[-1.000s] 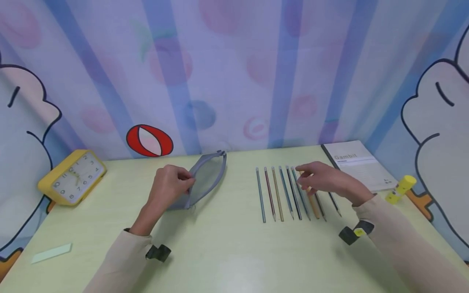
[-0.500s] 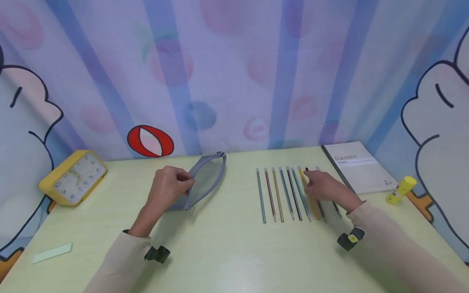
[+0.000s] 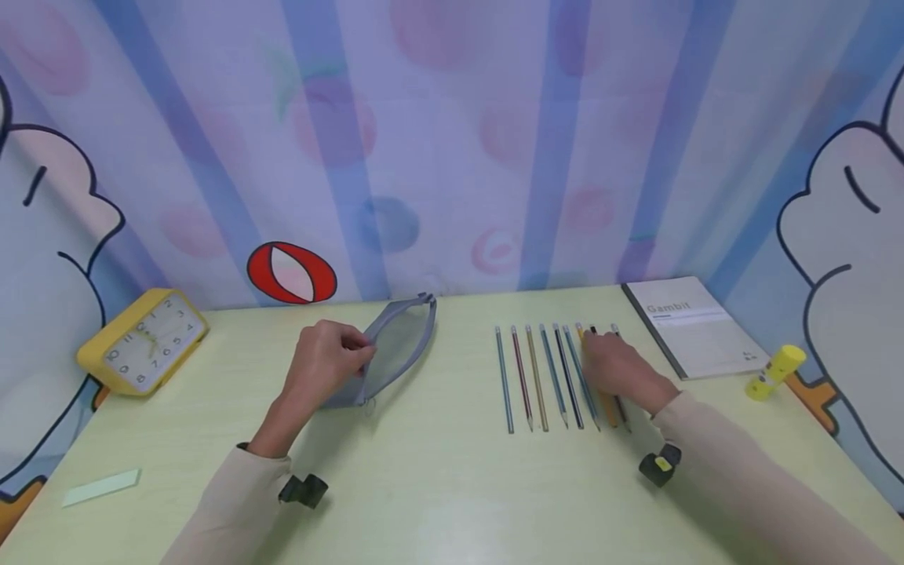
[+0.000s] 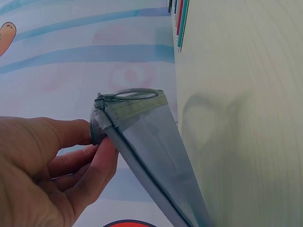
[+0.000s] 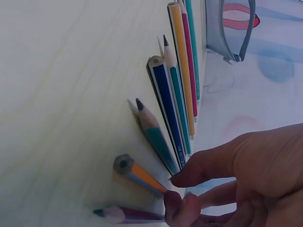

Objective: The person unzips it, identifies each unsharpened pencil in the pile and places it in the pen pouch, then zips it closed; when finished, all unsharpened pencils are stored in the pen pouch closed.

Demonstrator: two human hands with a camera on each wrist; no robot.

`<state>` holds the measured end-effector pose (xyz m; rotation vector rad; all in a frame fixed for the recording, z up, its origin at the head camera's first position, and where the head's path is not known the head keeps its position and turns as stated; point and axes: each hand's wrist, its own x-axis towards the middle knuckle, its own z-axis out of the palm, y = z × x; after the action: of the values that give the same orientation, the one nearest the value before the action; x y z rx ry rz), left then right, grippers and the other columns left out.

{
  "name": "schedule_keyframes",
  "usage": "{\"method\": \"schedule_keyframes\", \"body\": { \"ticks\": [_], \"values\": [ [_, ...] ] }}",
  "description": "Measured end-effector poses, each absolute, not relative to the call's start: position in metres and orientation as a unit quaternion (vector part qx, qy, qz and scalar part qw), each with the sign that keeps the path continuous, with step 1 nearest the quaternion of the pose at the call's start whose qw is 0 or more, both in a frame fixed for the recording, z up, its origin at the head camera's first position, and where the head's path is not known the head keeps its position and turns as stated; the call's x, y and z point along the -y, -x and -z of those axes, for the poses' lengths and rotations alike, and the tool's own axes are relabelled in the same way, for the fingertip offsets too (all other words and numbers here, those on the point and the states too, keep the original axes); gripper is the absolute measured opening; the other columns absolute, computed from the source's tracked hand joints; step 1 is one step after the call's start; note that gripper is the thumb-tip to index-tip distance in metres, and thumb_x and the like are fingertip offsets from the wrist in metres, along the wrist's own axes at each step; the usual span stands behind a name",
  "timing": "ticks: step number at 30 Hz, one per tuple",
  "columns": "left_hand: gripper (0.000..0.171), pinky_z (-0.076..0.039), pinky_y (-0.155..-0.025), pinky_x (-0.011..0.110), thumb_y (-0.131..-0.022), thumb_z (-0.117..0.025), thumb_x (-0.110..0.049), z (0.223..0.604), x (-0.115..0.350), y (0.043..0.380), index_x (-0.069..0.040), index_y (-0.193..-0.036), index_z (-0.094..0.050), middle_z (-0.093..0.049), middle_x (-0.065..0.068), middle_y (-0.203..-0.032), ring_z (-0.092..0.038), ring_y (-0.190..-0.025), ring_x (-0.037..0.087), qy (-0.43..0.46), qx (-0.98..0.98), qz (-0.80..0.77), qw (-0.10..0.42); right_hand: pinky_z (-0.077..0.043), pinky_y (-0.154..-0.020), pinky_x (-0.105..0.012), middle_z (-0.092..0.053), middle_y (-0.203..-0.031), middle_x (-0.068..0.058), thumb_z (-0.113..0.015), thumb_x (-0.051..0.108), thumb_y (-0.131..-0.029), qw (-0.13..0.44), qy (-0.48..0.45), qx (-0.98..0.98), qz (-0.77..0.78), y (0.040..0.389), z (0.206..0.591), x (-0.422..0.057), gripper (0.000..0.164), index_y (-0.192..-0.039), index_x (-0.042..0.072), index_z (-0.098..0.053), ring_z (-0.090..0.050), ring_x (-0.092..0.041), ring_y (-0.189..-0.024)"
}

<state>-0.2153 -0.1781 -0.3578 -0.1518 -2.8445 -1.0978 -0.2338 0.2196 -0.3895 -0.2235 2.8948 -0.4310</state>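
Observation:
In the head view my left hand (image 3: 328, 357) pinches the edge of a grey mesh zip pouch (image 3: 399, 353), whose mouth gapes toward the right. The left wrist view shows thumb and fingers on the pouch's corner (image 4: 158, 142), by a ring-shaped tab. My right hand (image 3: 621, 367) is low over the right end of a row of several pencils (image 3: 534, 377). In the right wrist view its thumb and curled fingers are at an orange pencil (image 5: 147, 178), with a dark red pencil (image 5: 135, 215) beside it. Whether they grip either pencil is unclear. The hand covers part of both.
A notebook (image 3: 706, 329) lies at the back right, with a yellow cylinder (image 3: 775, 372) standing near its corner. At the left are a yellow clock (image 3: 144, 341) and a pale green strip (image 3: 102, 488). A patterned curtain (image 3: 452, 157) rises along the table's back edge.
My right hand has come down from above the pencils onto the right end of the row, its fingers closer together. The left hand and the pouch stay in place.

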Motion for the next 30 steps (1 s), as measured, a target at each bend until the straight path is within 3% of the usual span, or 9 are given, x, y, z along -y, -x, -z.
{"method": "schedule_keyframes", "body": {
  "ticks": [5, 13, 25, 30],
  "values": [
    [0.016, -0.054, -0.061, 0.025, -0.091, -0.072, -0.013, 0.3575, 0.1773, 0.2143, -0.001, -0.099, -0.079, -0.077, 0.013, -0.084, -0.069, -0.06, 0.013, 0.047, 0.931, 0.36, 0.041, -0.053, -0.066, -0.039, -0.06, -0.102, -0.028, -0.045, 0.002, -0.096, 0.097, 0.064, -0.984, 0.132, 0.2345, 0.3913, -0.2159, 0.047, -0.139, -0.017, -0.041, -0.058, -0.029, -0.079],
    [0.016, -0.054, -0.06, 0.026, -0.091, -0.072, -0.012, 0.3574, 0.177, 0.2135, 0.0, -0.1, -0.078, -0.077, 0.014, -0.084, -0.07, -0.06, 0.013, 0.048, 0.931, 0.359, 0.039, -0.051, -0.059, -0.034, -0.06, -0.084, -0.019, -0.049, -0.003, -0.091, 0.085, 0.078, -0.986, 0.121, 0.2347, 0.3914, -0.2143, 0.04, -0.128, -0.018, -0.048, -0.058, -0.025, -0.069],
    [0.016, -0.054, -0.06, 0.026, -0.09, -0.072, -0.013, 0.3581, 0.178, 0.2142, 0.0, -0.098, -0.079, -0.077, 0.014, -0.083, -0.071, -0.06, 0.014, 0.048, 0.932, 0.357, 0.045, -0.049, -0.053, -0.028, -0.057, -0.075, -0.012, -0.051, -0.002, -0.091, 0.085, 0.062, -0.986, 0.129, 0.2359, 0.3972, -0.2147, 0.019, -0.107, -0.011, -0.056, -0.057, -0.02, -0.063],
    [0.015, -0.053, -0.058, 0.027, -0.09, -0.072, -0.012, 0.357, 0.1782, 0.2145, 0.0, -0.097, -0.079, -0.077, 0.014, -0.082, -0.071, -0.06, 0.015, 0.056, 0.932, 0.355, 0.052, -0.045, -0.053, -0.032, -0.054, -0.074, -0.012, -0.054, 0.001, -0.091, 0.075, 0.064, -0.983, 0.154, 0.2371, 0.3926, -0.2206, 0.016, -0.104, -0.008, -0.056, -0.053, -0.023, -0.062]
  ]
}}
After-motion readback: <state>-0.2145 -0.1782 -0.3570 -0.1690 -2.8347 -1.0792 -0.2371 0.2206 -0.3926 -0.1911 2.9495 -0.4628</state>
